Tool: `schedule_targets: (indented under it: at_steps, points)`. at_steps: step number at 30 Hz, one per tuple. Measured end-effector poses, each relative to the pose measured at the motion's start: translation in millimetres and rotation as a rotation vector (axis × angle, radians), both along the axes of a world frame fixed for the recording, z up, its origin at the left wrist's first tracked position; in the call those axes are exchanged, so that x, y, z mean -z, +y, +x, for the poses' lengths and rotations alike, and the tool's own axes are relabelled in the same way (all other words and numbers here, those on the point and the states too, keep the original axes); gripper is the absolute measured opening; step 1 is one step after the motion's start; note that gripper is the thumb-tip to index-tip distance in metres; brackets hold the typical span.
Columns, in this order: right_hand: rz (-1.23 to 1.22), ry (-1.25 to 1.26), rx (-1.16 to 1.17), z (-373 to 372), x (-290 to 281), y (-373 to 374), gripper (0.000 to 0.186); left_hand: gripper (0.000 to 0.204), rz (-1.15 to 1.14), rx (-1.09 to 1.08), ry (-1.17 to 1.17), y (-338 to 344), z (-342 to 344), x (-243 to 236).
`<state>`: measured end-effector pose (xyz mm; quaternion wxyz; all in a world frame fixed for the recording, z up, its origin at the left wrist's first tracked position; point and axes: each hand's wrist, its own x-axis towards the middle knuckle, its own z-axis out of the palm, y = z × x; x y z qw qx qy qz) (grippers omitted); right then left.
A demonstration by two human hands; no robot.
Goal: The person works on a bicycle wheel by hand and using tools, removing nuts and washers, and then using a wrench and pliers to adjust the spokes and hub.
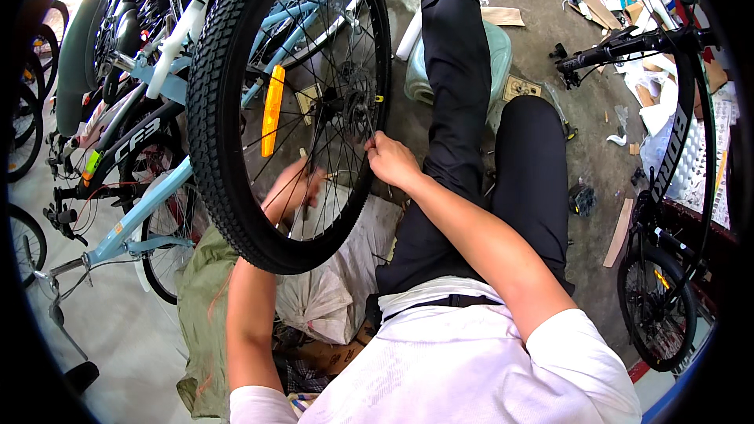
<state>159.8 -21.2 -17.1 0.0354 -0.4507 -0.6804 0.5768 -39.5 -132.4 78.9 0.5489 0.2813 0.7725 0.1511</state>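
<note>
A bicycle wheel (216,122) with a knobbly black tyre stands upright before me. It has black spokes, an orange reflector (272,111) and a disc brake rotor (360,107) by its hub (331,104). My left hand (292,191) shows behind the spokes in the wheel's lower part, its fingers smeared by motion. On the rotor side, my right hand (394,160) is closed in a pinch next to the rim. A thin dark length runs up from its fingertips toward the rotor; whether it is a spoke or a tool I cannot make out.
Several bicycles crowd the left, including a light blue frame (137,206). Below the wheel lie a white woven sack (318,298) and a green one (206,310). A greenish plastic stool (499,51) stands by my legs. At right are a black bicycle (658,298) and scattered packing scraps (601,4).
</note>
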Motion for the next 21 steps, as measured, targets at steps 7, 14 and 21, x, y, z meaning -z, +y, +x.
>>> schedule_targets:
  at_steps: [7, 14, 21]
  points:
    - [0.030, 0.048, -0.030, -0.4, -0.3, -1.3, 0.028, 0.029, 0.085, 0.025, 0.050, -12.6, -13.6, 2.2]
    - [-0.079, 0.026, 0.028, 0.8, 5.7, 2.5, 0.027, 0.026, 0.018, -0.049, 0.021, -14.0, -2.6, 9.3]
    - [-0.117, 0.089, 0.090, 0.4, 13.5, 3.1, 0.024, 0.026, 0.384, -0.206, 0.770, -64.1, -19.3, 54.8]
